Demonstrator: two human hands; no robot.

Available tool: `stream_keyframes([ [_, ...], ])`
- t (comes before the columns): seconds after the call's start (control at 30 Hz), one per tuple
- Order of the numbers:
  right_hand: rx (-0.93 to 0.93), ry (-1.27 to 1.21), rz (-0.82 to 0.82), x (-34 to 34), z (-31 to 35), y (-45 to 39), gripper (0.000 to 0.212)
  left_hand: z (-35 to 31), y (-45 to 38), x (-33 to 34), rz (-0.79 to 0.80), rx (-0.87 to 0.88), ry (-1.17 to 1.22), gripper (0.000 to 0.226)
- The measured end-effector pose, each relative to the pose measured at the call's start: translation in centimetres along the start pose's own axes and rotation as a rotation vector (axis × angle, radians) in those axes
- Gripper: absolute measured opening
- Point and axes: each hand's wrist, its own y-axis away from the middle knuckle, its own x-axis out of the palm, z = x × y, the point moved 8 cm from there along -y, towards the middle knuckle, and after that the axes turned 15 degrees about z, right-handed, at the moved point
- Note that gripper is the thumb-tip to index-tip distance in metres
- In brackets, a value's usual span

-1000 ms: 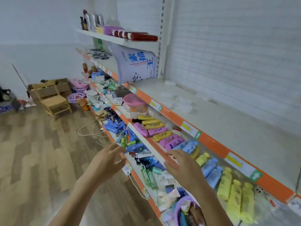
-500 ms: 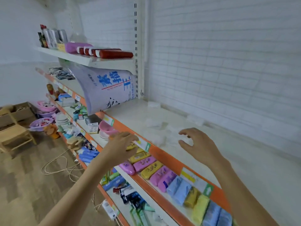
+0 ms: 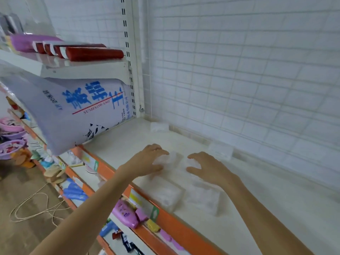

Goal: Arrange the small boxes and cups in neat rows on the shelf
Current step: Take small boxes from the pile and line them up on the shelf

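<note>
Several clear plastic boxes lie on the white shelf [image 3: 266, 208]. My left hand [image 3: 147, 161] curls its fingers and thumb round one clear box [image 3: 170, 158] in the middle of the shelf. Beside it, my right hand [image 3: 207, 167] has fingers and thumb curled round a second clear box [image 3: 193, 163]. Two more clear boxes [image 3: 166, 195] [image 3: 204, 200] lie side by side near the shelf's front edge, below my hands. Two small clear boxes [image 3: 159, 127] [image 3: 220, 150] stand against the back wall. All are blurred and hard to outline.
A large white sack with blue writing [image 3: 77, 111] leans on the shelf to the left. Red tubes [image 3: 92, 53] lie on the shelf above. The orange shelf edge [image 3: 173, 229] runs along the front; lower shelves hold soap packs [image 3: 125, 213]. A cord [image 3: 35, 207] lies on the floor.
The view has swung up from the lower shelves to this shelf. Both hands came forward and down onto the clear boxes in the middle of the shelf.
</note>
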Motion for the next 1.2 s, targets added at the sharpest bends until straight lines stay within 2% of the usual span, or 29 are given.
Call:
stream_keyframes([
  [0.17,0.040,-0.005,-0.091,-0.6,-1.2,-1.7,0.054,1.4,-4.7,-0.4,0.003,0.144,0.068,0.062],
  [0.27,0.083,-0.039,-0.057,-0.3,-1.9,-2.3,0.065,1.9,-6.9,-0.5,-0.022,0.260,0.099,0.055],
  [0.37,0.095,-0.115,-0.106,-0.2,-2.0,-2.6,0.067,2.0,-8.2,-1.0,-0.063,0.373,0.069,0.051],
  [0.47,0.119,-0.222,-0.255,-0.8,-2.4,-1.9,0.055,2.3,-8.4,-1.9,-0.153,0.429,0.139,0.047],
  [0.53,0.143,-0.353,-0.342,-1.2,-3.2,-0.9,0.037,2.7,-8.1,-2.5,-0.208,0.429,0.284,0.040],
  [0.63,0.119,-0.514,-0.467,-1.7,-4.1,0.7,0.006,2.7,-8.0,-2.8,-0.212,0.434,0.586,0.014],
  [0.73,0.146,-0.712,-0.584,-1.9,-5.3,1.8,0.013,2.2,-8.4,-2.4,-0.186,0.430,0.673,0.011],
  [0.83,0.172,-0.912,-0.608,-1.4,-6.1,1.9,0.013,2.0,-8.8,-1.9,-0.172,0.426,0.681,0.015],
  [0.97,0.217,-0.721,-0.566,-1.2,-6.1,1.4,0.018,1.5,-8.8,-1.2,-0.094,0.410,0.664,0.029],
  [1.07,0.193,-0.572,-0.496,-1.0,-5.7,0.9,0.007,1.5,-8.8,-0.6,-0.048,0.415,0.583,0.049],
  [1.1,0.196,-0.517,-0.460,-0.9,-5.6,0.8,0.010,1.5,-8.9,-0.4,-0.035,0.419,0.543,0.054],
  [1.2,0.246,-0.386,-0.321,-0.2,-5.8,0.6,0.045,1.0,-8.9,-0.1,-0.008,0.436,0.366,0.063],
])
